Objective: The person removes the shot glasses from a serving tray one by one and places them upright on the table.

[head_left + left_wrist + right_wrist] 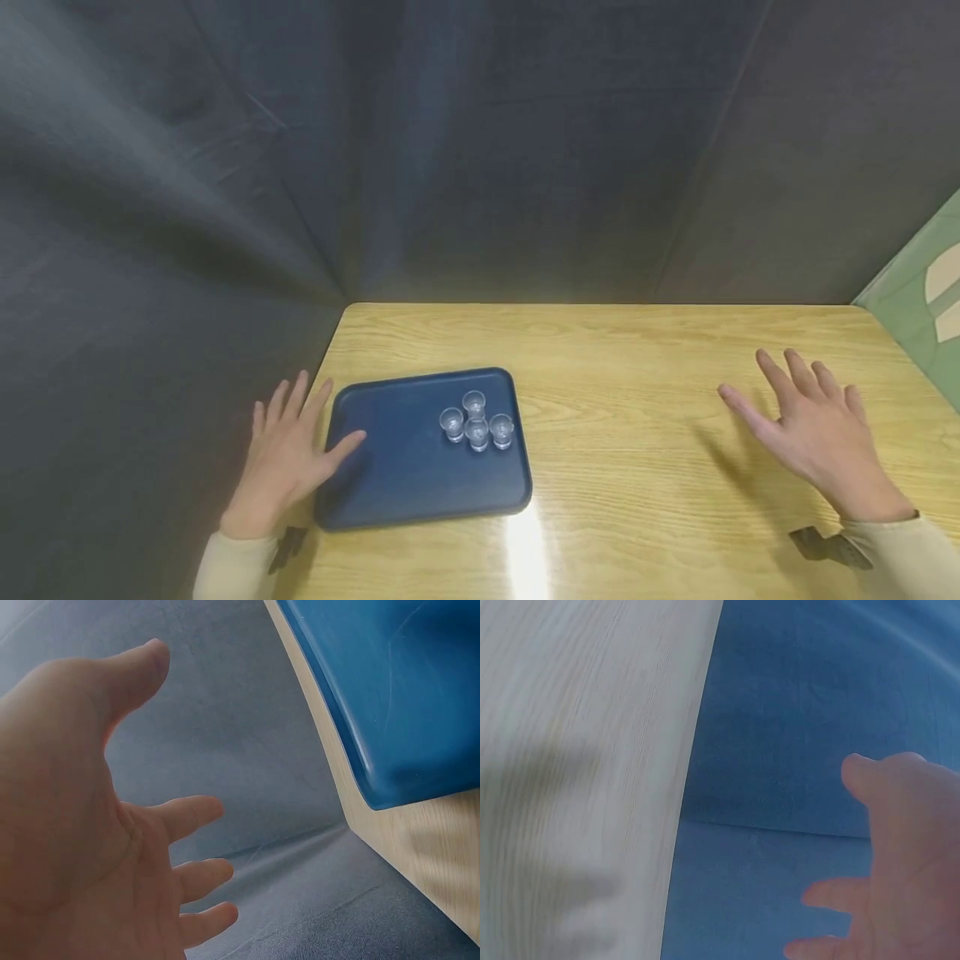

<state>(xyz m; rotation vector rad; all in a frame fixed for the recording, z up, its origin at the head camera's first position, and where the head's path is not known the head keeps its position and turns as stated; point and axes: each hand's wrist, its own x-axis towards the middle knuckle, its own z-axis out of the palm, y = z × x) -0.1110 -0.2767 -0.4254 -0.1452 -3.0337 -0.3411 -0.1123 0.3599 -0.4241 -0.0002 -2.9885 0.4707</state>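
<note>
A dark blue tray lies on the left part of the wooden table. Several small clear glasses stand close together toward the tray's right side. My left hand hovers by the tray's left edge with fingers spread, its thumb overlapping the rim in the head view. In the left wrist view that hand holds nothing, and the tray's corner shows at the right. Far to the right, my right hand is held over the table, fingers spread and nothing in it; its shadow falls on the wood.
The wooden table meets a dark cloth curtain along its back and left. A green cloth with pale shapes hangs at the right edge. Light glares off the table in front of the tray.
</note>
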